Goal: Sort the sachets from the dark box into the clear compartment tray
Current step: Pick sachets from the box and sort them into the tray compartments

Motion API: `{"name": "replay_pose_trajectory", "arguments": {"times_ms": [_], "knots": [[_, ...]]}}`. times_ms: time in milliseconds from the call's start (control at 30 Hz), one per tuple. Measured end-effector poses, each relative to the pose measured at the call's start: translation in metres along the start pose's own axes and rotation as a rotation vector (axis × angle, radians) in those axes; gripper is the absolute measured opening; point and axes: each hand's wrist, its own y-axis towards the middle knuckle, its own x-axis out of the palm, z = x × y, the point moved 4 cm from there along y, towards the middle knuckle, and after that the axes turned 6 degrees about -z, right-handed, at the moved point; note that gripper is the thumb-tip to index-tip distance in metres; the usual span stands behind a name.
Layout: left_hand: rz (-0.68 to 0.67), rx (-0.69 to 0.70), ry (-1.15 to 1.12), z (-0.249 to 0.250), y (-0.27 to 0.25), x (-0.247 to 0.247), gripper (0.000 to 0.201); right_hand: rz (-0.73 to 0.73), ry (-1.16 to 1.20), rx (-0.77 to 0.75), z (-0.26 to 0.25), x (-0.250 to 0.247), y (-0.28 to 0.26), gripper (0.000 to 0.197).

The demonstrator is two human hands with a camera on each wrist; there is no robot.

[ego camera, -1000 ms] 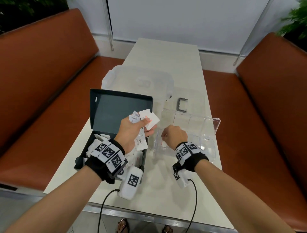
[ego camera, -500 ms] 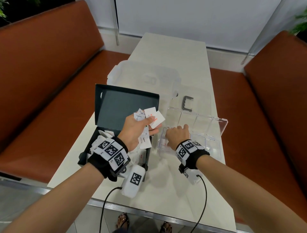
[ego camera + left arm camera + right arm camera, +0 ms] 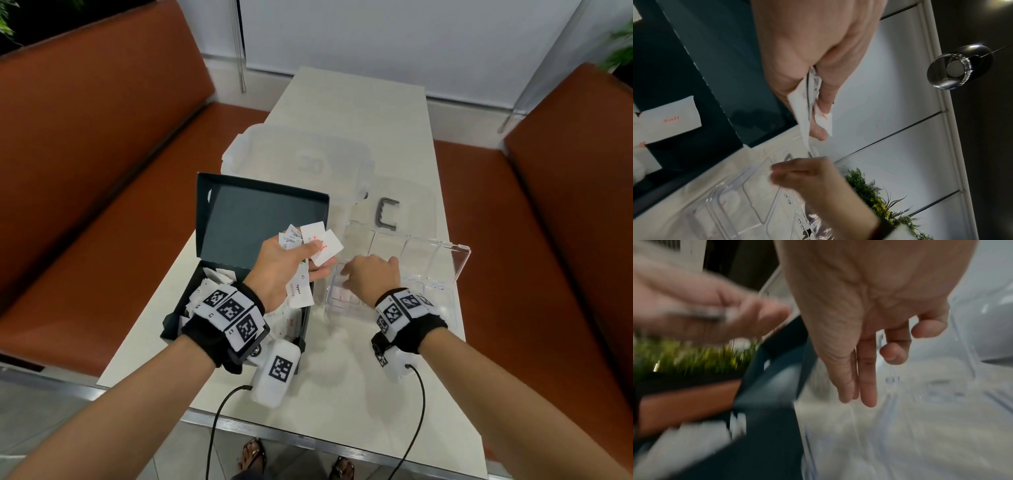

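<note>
Left hand: the left hand (image 3: pixel 286 263) held a fan of white sachets (image 3: pixel 317 241) pinched between thumb and fingers, above the far right corner of the dark box (image 3: pixel 236 274); same grip and place as half a second earlier.
Right hand: the right hand (image 3: pixel 371 275) hovered over the near left compartments of the clear compartment tray (image 3: pixel 442 274), fingers loosely extended and holding nothing in the wrist view; it had shifted slightly since the earlier frame, when it sat lower on the tray's near edge.
Dark box: open on the white table (image 3: pixel 359 102), lid standing upright at the back, loose sachets lying in its base, one printed "Salt" (image 3: pixel 672 120).
Tray: just right of the box, lid open to the far side; one or two sachets with red print lay in its near left compartment (image 3: pixel 342 294).
Beyond: a translucent plastic container (image 3: pixel 298 157) and a small grey clip (image 3: pixel 387 214).
Seating: rust-brown benches (image 3: pixel 102 154) on both sides.
</note>
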Motion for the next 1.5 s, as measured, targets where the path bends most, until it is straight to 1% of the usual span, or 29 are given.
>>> {"name": "replay_pose_trajectory", "arguments": {"times_ms": [67, 167, 200, 233, 300, 367, 433, 500, 567, 600, 700, 767, 833, 900, 1033, 1133, 1367, 1500], "knots": [[0.006, 0.004, -0.006, 0.001, 0.0, 0.0, 0.031, 0.142, 0.292, -0.021, 0.009, -0.025, -0.012, 0.023], [0.008, 0.019, -0.019, 0.0, 0.0, 0.001, 0.032, 0.335, 0.847, -0.057, 0.021, -0.057, -0.034, 0.016], [0.009, 0.023, -0.02, -0.001, 0.0, 0.002, 0.032, 0.344, 0.976, -0.057, 0.02, -0.062, -0.042, 0.013], [0.01, 0.026, -0.018, -0.002, 0.0, 0.004, 0.032, 0.314, 1.082, -0.057, 0.017, -0.064, -0.048, 0.01], [0.0, 0.019, -0.006, -0.005, 0.0, 0.008, 0.031, 0.224, 1.184, -0.068, 0.009, -0.061, -0.056, 0.007], [-0.015, -0.007, 0.008, -0.009, 0.0, 0.013, 0.029, 0.214, 1.175, -0.067, 0.006, -0.058, -0.061, 0.007], [-0.021, -0.016, 0.017, -0.011, 0.0, 0.015, 0.028, 0.223, 1.181, -0.035, 0.01, -0.059, -0.06, 0.004], [-0.023, 0.002, 0.02, -0.012, 0.0, 0.015, 0.027, 0.158, 1.241, -0.006, 0.014, -0.057, -0.06, 0.006], [-0.021, 0.022, 0.023, -0.012, -0.001, 0.015, 0.026, 0.082, 1.301, -0.007, 0.012, -0.053, -0.061, 0.016], [-0.02, 0.023, 0.03, -0.013, 0.0, 0.015, 0.025, 0.074, 1.307, -0.013, 0.01, -0.051, -0.061, 0.015], [-0.029, -0.004, 0.052, -0.012, -0.001, 0.016, 0.02, 0.131, 1.284, -0.006, 0.01, -0.052, -0.061, 0.007], [-0.06, -0.021, 0.061, -0.011, -0.002, 0.015, 0.018, 0.177, 1.269, -0.005, 0.015, -0.058, -0.059, 0.004], [-0.096, -0.029, 0.077, -0.011, -0.003, 0.013, 0.018, 0.253, 1.187, -0.035, 0.022, -0.069, -0.057, 0.008], [-0.13, -0.04, 0.107, -0.011, -0.004, 0.012, 0.019, 0.313, 1.057, -0.081, 0.025, -0.079, -0.055, 0.012], [-0.177, -0.059, 0.162, -0.012, -0.004, 0.015, 0.022, 0.315, 0.83, -0.162, 0.014, -0.086, -0.05, 0.011], [-0.207, -0.056, 0.165, -0.013, -0.004, 0.019, 0.021, 0.309, 0.712, -0.178, 0.004, -0.086, -0.047, 0.013], [-0.236, 0.004, 0.195, -0.014, -0.003, 0.019, 0.019, 0.301, 0.709, -0.178, -0.001, -0.085, -0.046, 0.008], [-0.235, -0.008, 0.209, -0.015, -0.003, 0.021, 0.02, 0.287, 0.779, -0.16, 0.0, -0.082, -0.043, 0.006]]}}
